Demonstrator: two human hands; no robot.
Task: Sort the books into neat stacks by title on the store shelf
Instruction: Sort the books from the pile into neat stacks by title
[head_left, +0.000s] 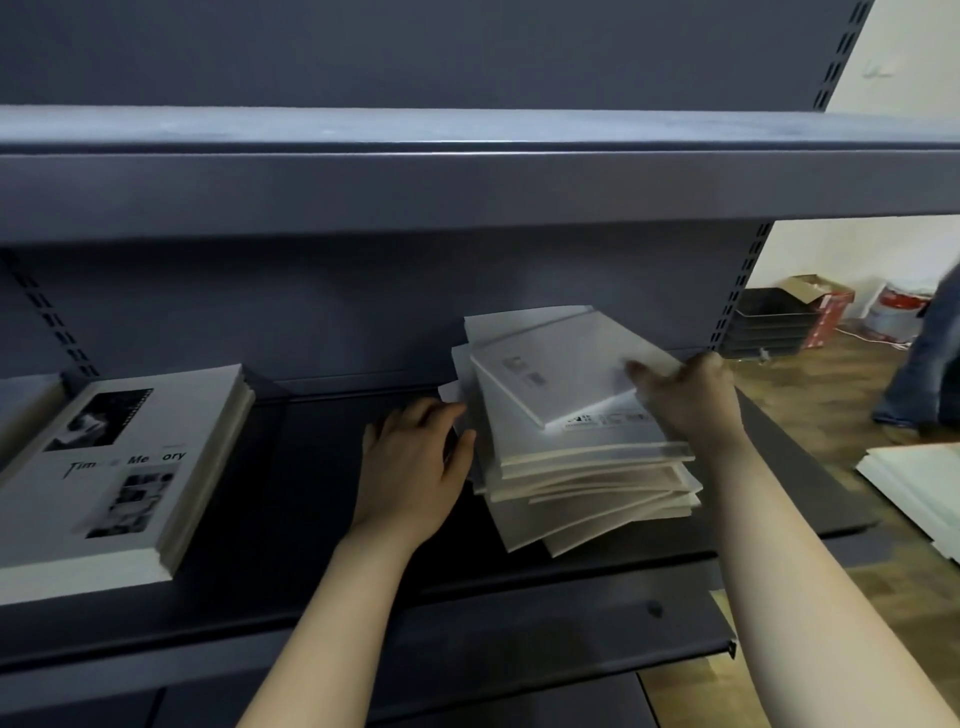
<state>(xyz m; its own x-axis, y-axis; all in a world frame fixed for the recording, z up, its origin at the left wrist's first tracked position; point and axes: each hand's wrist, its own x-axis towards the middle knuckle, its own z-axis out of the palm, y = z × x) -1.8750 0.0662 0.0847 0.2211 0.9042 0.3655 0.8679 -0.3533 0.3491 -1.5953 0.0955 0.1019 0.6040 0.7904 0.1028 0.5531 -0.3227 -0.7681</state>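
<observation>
A messy pile of grey books (582, 467) lies fanned out on the right part of the dark shelf (291, 519), back covers up. My right hand (691, 400) grips the top book (550, 374) at its right edge, thumb on the cover, and that book sits tilted on the pile. My left hand (415, 467) presses flat against the pile's left side, fingers apart. A neat stack of "Time Memory" books (119, 478) with black-and-white photos on the cover rests at the shelf's left.
An upper shelf (467, 182) hangs low over the work space. To the right, past the shelf's end, are wooden floor, black trays (769, 325), a cardboard box (821, 306), white boards (919, 483) and another person's legs (924, 364).
</observation>
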